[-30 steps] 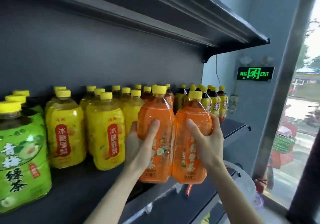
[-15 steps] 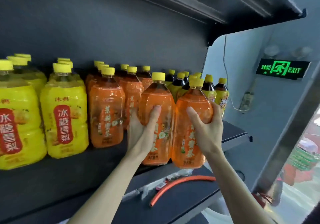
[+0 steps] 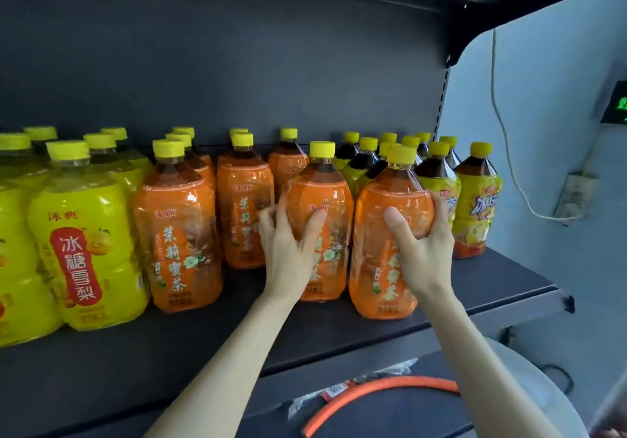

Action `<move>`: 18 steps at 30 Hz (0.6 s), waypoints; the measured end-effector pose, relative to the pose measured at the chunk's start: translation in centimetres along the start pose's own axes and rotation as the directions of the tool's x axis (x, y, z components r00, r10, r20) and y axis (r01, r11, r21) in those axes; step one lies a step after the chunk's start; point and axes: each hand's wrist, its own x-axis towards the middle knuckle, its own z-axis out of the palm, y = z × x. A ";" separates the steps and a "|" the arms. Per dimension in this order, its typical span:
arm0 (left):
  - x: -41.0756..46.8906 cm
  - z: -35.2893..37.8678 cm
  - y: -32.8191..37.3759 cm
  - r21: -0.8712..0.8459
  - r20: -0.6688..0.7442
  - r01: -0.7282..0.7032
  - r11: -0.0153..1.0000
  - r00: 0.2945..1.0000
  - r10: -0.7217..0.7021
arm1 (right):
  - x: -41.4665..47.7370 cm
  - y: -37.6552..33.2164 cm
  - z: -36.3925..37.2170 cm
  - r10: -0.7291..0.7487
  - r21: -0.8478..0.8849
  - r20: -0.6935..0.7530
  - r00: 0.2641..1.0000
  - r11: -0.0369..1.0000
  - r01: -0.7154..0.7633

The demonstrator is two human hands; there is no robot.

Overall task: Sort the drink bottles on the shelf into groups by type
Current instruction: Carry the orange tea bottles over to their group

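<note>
Two orange-labelled tea bottles with yellow caps stand at the shelf's [image 3: 492, 288] front. My left hand [image 3: 291, 251] grips the left one [image 3: 322, 196] around its middle. My right hand [image 3: 420, 247] grips the right one [image 3: 386, 200] the same way. Left of them stand several more orange bottles [image 3: 179, 244] in rows. Yellow pear-drink bottles [image 3: 84, 251] fill the far left. Behind and right of my hands are darker tea bottles with yellow labels [image 3: 478, 207].
A dark back panel and an upper shelf close in the space above. Below, on a lower shelf, lies an orange hose [image 3: 369, 393]. A white round object [image 3: 543, 386] sits at the lower right, and a cable [image 3: 505, 152] hangs on the pale wall.
The two held orange bottles have come down from mid-air beyond the shelf's front edge to stand on it beside the other orange bottles. The view has swung right and moved closer.
</note>
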 end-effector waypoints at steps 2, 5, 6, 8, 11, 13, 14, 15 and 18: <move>0.3 0.8 0.1 0.003 -0.045 -0.016 1.000 0.999 0.016 | 0.8 0.8 0.0 -0.011 0.017 0.010 1.000 1.000 0.011; -0.2 1.9 0.5 0.016 -0.082 -0.052 0.999 0.995 0.053 | 1.7 1.6 -0.3 -0.014 0.051 0.060 0.998 0.999 0.011; -0.6 1.9 0.6 0.032 -0.082 -0.083 0.996 0.993 0.085 | 1.9 1.7 -0.5 -0.015 0.064 0.076 0.997 0.998 0.010; -0.9 1.6 0.8 0.070 -0.041 -0.154 0.986 0.987 0.157 | 2.2 1.8 -0.5 -0.020 0.087 0.092 0.996 0.996 0.012; -1.1 0.8 0.9 0.205 0.029 -0.240 0.949 0.970 0.240 | 2.4 2.0 -1.0 -0.019 0.134 0.134 0.991 0.991 0.001; -1.1 0.3 1.2 0.321 0.067 -0.306 0.896 0.952 0.300 | 2.6 2.2 -1.1 -0.010 0.150 0.160 0.987 0.989 -0.015; -1.0 0.0 1.4 0.376 0.089 -0.335 0.864 0.941 0.326 | 2.6 2.2 -1.1 -0.005 0.156 0.169 0.986 0.988 -0.022; -0.8 -0.2 1.6 0.420 0.114 -0.355 0.835 0.934 0.340 | 2.6 2.2 -1.1 -0.002 0.163 0.175 0.985 0.986 -0.027; 0.2 -0.6 2.6 0.489 0.192 -0.353 0.798 0.936 0.296 | 2.7 2.4 -1.1 -0.005 0.181 0.176 0.984 0.983 -0.027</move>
